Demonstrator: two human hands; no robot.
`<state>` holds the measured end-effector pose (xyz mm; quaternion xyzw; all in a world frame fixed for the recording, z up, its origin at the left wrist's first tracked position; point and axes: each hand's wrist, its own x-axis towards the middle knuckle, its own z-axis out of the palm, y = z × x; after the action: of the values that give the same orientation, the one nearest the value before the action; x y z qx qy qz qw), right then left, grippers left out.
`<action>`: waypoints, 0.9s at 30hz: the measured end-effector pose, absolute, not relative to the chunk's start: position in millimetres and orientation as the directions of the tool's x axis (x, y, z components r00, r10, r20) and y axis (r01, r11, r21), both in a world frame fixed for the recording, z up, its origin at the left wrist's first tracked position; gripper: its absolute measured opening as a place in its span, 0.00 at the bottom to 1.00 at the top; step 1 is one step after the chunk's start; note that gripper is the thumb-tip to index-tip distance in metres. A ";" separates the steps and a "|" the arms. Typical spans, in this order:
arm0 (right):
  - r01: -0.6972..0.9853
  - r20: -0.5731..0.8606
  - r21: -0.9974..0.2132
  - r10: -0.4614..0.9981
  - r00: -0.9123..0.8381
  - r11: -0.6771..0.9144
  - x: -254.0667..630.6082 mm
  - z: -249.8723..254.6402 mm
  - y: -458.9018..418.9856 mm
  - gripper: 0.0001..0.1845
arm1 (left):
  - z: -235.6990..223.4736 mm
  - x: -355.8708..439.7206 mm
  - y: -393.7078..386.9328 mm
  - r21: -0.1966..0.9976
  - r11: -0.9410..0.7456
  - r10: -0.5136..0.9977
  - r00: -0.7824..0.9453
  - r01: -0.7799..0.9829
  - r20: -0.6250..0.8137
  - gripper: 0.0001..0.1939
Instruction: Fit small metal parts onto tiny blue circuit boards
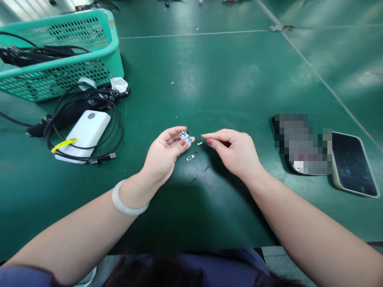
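Between the thumb and fingers of my left hand (163,153) is a small pale-blue and silver part with cut-outs (185,138). Just to its right, my right hand (236,151) has thumb and index finger brought together in a pinch. Whatever sits between those fingertips, if anything, is too small to make out. A tiny white piece (200,143) shows just beside the right fingertips. Below it on the green table (191,215) lie a little black bit (196,152) and a small white rectangular frame (190,158).
At the far left stands a green plastic basket (116,52) holding black cables. In front of it lie a white power bank (95,123) and a coiled black cable (119,135). To the right rest a blurred-out dark object (296,139) and a phone (354,163).
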<state>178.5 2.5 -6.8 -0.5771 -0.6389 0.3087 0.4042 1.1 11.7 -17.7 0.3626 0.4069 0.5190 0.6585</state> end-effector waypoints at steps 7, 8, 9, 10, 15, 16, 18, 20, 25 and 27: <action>0.733 0.179 -0.643 0.974 -0.137 0.221 175.1 -17.6 8.4 0.07 | -15.1 1.6 13.1 0.890 0.218 0.975 0.050 -0.401 -0.217 0.10; 0.751 0.177 -0.622 0.974 -0.143 0.223 173.2 -18.1 9.5 0.06 | -14.5 2.3 12.7 0.891 0.225 0.973 0.048 -0.395 -0.225 0.10; 0.767 0.173 -0.601 0.974 -0.148 0.224 171.4 -18.3 10.8 0.05 | -13.8 3.0 12.3 0.892 0.231 0.972 0.049 -0.388 -0.230 0.09; 0.784 0.166 -0.581 0.974 -0.151 0.221 169.9 -18.5 12.2 0.05 | -13.3 3.7 11.9 0.895 0.233 0.972 0.051 -0.380 -0.231 0.08; 0.848 0.139 -0.491 0.978 -0.153 0.202 168.5 -19.4 17.6 0.10 | -11.0 5.9 10.7 0.899 0.248 0.968 0.060 -0.362 -0.243 0.05; 0.854 0.140 -0.479 0.978 -0.153 0.202 169.2 -19.8 17.8 0.10 | -10.8 6.1 10.6 0.898 0.254 0.967 0.067 -0.359 -0.246 0.06; 0.855 0.156 -0.474 0.976 -0.151 0.208 170.8 -20.3 17.3 0.10 | -11.0 6.4 10.5 0.901 0.257 0.966 0.084 -0.349 -0.243 0.08; 0.830 0.218 -0.509 0.967 -0.132 0.229 171.8 -19.5 15.2 0.10 | -11.6 6.5 10.3 0.908 0.252 0.968 0.099 -0.336 -0.232 0.09; 0.598 0.322 -0.770 0.945 0.060 0.225 166.4 -10.5 4.6 0.08 | -12.5 6.4 9.2 0.916 0.239 0.970 0.118 -0.322 -0.211 0.07; 0.466 0.254 -0.868 0.959 0.122 0.171 162.0 -7.1 0.3 0.09 | -12.4 6.5 8.6 0.919 0.229 0.972 0.124 -0.320 -0.199 0.06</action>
<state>162.0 0.3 -7.1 -0.5867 -0.6073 0.2651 0.4655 6.5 8.6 -12.4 0.3726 0.4373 0.4966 0.6507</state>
